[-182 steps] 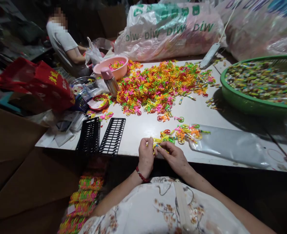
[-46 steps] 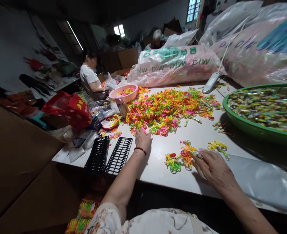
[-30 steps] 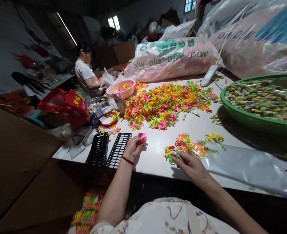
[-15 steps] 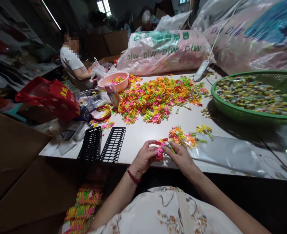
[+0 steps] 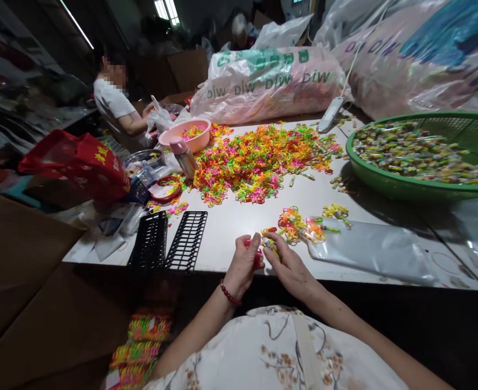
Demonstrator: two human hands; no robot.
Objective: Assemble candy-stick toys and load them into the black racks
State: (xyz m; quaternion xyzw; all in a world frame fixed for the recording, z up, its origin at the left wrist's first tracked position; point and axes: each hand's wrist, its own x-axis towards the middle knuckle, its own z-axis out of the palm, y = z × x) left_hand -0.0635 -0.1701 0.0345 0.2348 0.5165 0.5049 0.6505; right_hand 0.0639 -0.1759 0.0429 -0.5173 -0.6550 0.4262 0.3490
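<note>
My left hand (image 5: 244, 264), with a red bead bracelet on the wrist, is closed around a small red-pink plastic piece (image 5: 257, 259) at the table's near edge. My right hand (image 5: 288, 265) pinches a thin multicoloured stick-like piece (image 5: 270, 245) right against it, so both hands meet. Just beyond the fingers lies a small cluster of assembled bright pieces (image 5: 298, 226). A big heap of neon plastic rings (image 5: 259, 160) covers the middle of the white table (image 5: 231, 222).
Two black plastic racks (image 5: 174, 239) lie left of my hands; clear plastic bags (image 5: 369, 249) lie to the right. A green basket (image 5: 421, 157) of wrapped pieces sits far right. A pink basin (image 5: 186, 132), a bottle (image 5: 184, 156), a red bag (image 5: 76, 165) and a seated person (image 5: 115, 100) are at back left.
My left hand picked a pink-red piece from the heap and drew it back; my right hand took a stick from the small cluster. Both hands have come together at the near edge.
</note>
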